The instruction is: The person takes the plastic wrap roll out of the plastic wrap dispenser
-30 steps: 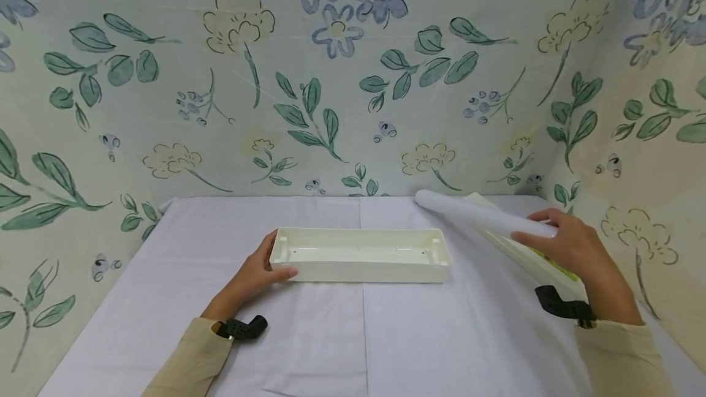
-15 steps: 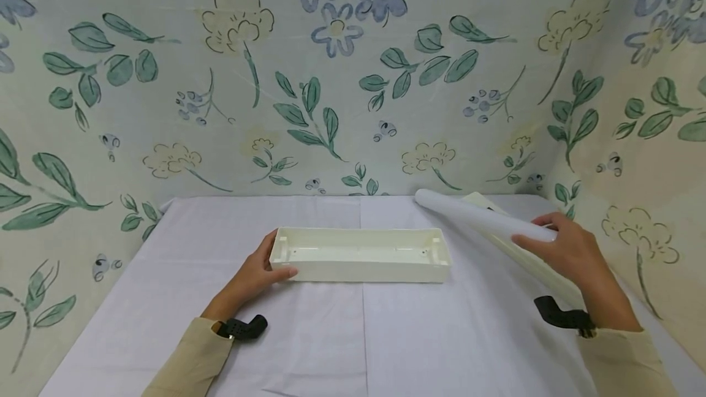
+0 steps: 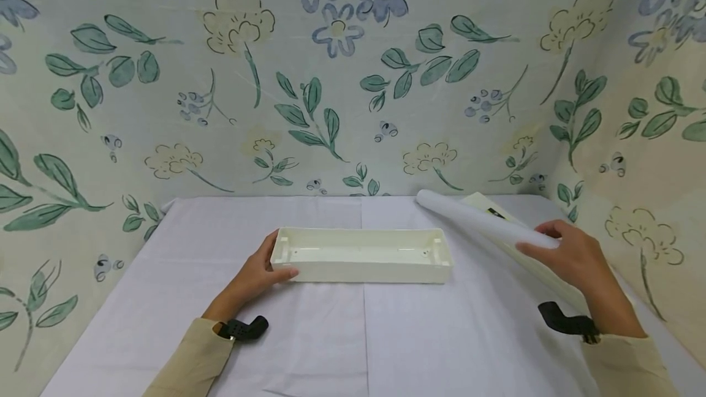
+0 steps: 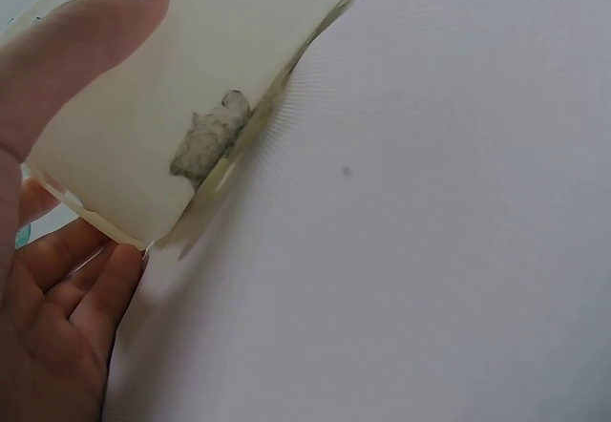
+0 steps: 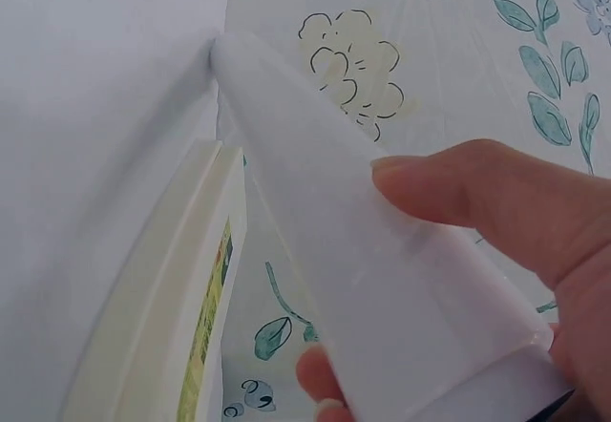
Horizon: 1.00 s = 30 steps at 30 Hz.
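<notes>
A long cream box (image 3: 364,272), its top uncovered, lies across the middle of the table. My left hand (image 3: 263,269) grips its left end, the thumb on the front wall and the fingers behind. A dark smudged patch marks the box's side in the left wrist view. At the right, my right hand (image 3: 570,256) holds a smooth white roll (image 3: 474,216) by its near end, thumb on one side and fingers underneath. The roll slants away toward the table's back edge. Beneath it lies a long cream lid-like piece (image 5: 172,279) with a green and yellow printed strip.
A white cloth with creases covers the table (image 3: 309,342). Behind and to the right rises a floral fabric wall (image 3: 353,78). Each wrist wears a black camera mount, and the sleeves are beige.
My right hand has come slightly lower and closer, tipping the near end of the white roll down a little. More of the far part of the lid-like piece shows. The left hand and box stay put.
</notes>
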### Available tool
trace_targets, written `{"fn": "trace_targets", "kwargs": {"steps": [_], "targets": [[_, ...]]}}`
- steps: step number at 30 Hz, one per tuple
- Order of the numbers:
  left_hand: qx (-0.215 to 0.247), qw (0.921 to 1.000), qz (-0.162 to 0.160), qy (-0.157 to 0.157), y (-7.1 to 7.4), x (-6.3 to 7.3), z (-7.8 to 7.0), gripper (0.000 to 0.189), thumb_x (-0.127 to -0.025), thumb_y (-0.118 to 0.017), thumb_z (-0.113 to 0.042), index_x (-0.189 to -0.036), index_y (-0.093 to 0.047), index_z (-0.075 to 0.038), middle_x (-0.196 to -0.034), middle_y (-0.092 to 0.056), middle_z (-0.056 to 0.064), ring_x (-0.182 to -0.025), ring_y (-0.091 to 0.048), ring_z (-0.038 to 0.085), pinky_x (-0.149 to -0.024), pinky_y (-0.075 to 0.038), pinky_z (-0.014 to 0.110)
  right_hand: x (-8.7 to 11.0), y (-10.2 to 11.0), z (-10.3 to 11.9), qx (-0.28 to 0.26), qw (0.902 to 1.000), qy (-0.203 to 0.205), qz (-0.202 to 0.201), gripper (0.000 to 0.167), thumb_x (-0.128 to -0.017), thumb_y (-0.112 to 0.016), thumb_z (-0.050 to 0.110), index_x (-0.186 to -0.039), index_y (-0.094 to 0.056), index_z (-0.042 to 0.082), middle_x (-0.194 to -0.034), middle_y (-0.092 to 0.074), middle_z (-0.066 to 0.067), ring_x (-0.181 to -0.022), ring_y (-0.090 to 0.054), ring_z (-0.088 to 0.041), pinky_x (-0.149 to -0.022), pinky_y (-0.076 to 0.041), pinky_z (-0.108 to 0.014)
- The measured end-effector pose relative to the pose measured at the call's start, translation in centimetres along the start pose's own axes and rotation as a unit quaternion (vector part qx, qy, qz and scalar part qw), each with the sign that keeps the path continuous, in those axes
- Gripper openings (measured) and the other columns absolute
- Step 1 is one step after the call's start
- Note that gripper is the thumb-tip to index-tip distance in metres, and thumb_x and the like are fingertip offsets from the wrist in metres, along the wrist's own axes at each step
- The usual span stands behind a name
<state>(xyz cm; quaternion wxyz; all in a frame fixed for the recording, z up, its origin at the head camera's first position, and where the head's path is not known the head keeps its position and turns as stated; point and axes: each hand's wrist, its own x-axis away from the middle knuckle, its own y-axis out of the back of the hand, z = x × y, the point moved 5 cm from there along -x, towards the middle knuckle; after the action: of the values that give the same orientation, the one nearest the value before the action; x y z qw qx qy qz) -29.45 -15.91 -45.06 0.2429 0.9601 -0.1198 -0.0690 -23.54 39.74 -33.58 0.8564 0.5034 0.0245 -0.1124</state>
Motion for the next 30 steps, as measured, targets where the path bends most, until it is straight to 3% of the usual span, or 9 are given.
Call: {"fn": "trace_targets", "kwargs": {"steps": [13, 30], "targets": [[-0.001, 1.0, 0.002, 0.002, -0.1, -0.2, 0.0, 0.102, -0.076, -0.08, -0.045, -0.153, -0.016, -0.029, -0.154, -0.031, 0.004, -0.142, -0.026, 0.032, -0.11, -0.021, 0.062, 0.1, -0.2, -0.7, 0.015, 0.9998, -0.005, 0.008, 0.069, -0.08, -0.073, 0.052, -0.113, -0.055, -0.006, -0.108, -0.055, -0.032, -0.081, -0.053, -0.036, -0.053, -0.04, -0.03], [-0.004, 1.0, -0.003, -0.001, -0.1, -0.1, 0.3, 0.103, -0.076, -0.08, -0.045, -0.154, -0.015, -0.027, -0.155, -0.029, 0.006, -0.143, -0.023, 0.033, -0.11, -0.02, 0.061, -0.2, -0.8, -1.2, 0.016, 0.9987, -0.021, 0.043, 0.075, -0.079, -0.073, 0.053, -0.117, -0.054, -0.008, -0.111, -0.053, -0.032, -0.083, -0.052, -0.036, -0.056, -0.045, -0.031]]}}
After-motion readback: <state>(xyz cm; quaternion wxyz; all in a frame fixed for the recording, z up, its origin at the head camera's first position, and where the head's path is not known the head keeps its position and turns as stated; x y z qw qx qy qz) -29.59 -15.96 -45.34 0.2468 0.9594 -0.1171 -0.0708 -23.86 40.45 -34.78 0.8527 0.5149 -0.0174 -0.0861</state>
